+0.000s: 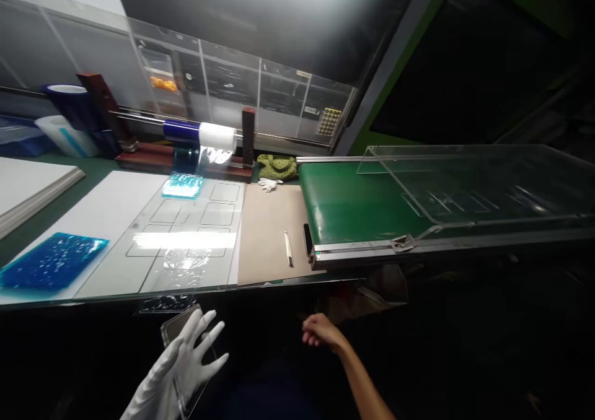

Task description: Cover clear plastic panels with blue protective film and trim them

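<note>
My left hand [190, 355], in a white glove, is below the front edge of the table at lower left. Its fingers are spread across a clear plate with rounded corners [173, 328], part of which is hidden behind the glove. To the right, my bare right hand [320, 331] hangs over the dark area in front of the table, fingers curled in. Whether anything is inside those fingers cannot be made out. Just above the glove, a strip of clear film [183, 271] lies on a sheet with rounded rectangles outlined on it [218, 214] and droops over the edge.
Blue film [56, 262] lies at left, near a stack of white sheets [32, 191]. Behind are film rolls on a rod [199, 132]. A pen-like tool [288, 248] rests on brown board [264, 222]. At right stands a green conveyor belt [353, 203] under a clear cover [488, 181].
</note>
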`<move>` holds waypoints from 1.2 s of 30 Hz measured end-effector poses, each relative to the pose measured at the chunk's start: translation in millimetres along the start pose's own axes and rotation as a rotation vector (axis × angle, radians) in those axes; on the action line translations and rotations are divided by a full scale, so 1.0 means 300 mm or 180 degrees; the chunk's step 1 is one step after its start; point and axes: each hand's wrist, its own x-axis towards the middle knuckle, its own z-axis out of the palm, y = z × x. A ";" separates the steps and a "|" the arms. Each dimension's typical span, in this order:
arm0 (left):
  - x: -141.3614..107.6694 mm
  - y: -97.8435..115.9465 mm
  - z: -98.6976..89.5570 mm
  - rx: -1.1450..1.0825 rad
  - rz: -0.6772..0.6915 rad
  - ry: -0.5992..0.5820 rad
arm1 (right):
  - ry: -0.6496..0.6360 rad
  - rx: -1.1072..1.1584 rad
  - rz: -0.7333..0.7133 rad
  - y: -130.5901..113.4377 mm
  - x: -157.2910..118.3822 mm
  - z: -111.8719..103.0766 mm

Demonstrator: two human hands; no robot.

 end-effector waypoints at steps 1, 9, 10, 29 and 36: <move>-0.008 0.004 -0.015 -0.0056 -0.0006 -0.0004 | -0.0126 -0.0223 -0.0060 -0.044 0.022 0.066; -0.090 0.022 -0.034 0.0468 0.0250 0.0063 | 0.1263 -0.1158 -0.0861 -0.511 0.323 0.211; -0.092 0.027 -0.032 0.0559 0.0327 0.0159 | 0.1393 -0.1201 -0.0874 -0.538 0.343 0.207; -0.255 0.222 0.090 0.5813 0.2112 0.0152 | -0.2145 -0.0908 -0.2413 -0.454 -0.388 0.288; -0.267 0.215 0.147 0.5765 0.2217 -0.0337 | -0.1766 -0.1227 -0.2410 -0.406 -0.425 0.296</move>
